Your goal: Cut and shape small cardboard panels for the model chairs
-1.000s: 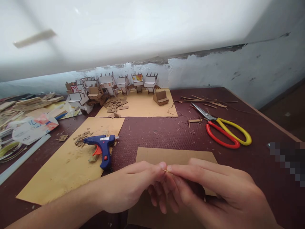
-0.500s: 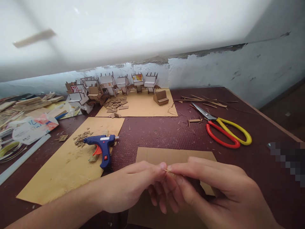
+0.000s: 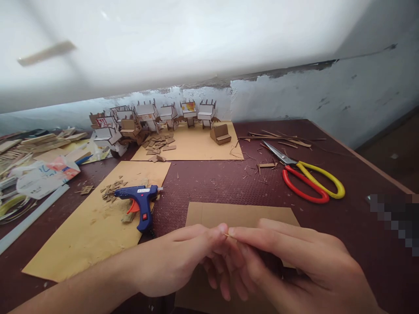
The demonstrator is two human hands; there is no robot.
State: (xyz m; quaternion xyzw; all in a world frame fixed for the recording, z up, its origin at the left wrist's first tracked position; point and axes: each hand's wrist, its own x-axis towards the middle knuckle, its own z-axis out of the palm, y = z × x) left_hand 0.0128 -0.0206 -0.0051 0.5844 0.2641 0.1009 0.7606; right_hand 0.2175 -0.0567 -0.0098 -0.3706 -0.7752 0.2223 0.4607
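My left hand (image 3: 186, 257) and my right hand (image 3: 301, 257) meet at the bottom centre, over a sheet of brown cardboard (image 3: 238, 213). Between their fingertips is a thin, pale sliver (image 3: 230, 236), pinched at its left end by my left thumb and finger and on its right by my right thumb and forefinger. The remaining left fingers curl beneath. A blue glue gun (image 3: 141, 205) with an orange trigger lies to the left of my hands on a yellow sheet (image 3: 88, 244), beside small cardboard scraps.
Scissors (image 3: 304, 174) with red and yellow handles lie at the right, near thin brown strips (image 3: 281, 138). Small cardboard models (image 3: 166, 112) line the wall. A brown cardboard piece (image 3: 221, 134) stands on the rear yellow sheet. A plastic bag (image 3: 47, 174) and wood pieces occupy the left.
My right hand has shifted very slightly, with its lower fingers a little changed in pose. Both hands still pinch the sliver.
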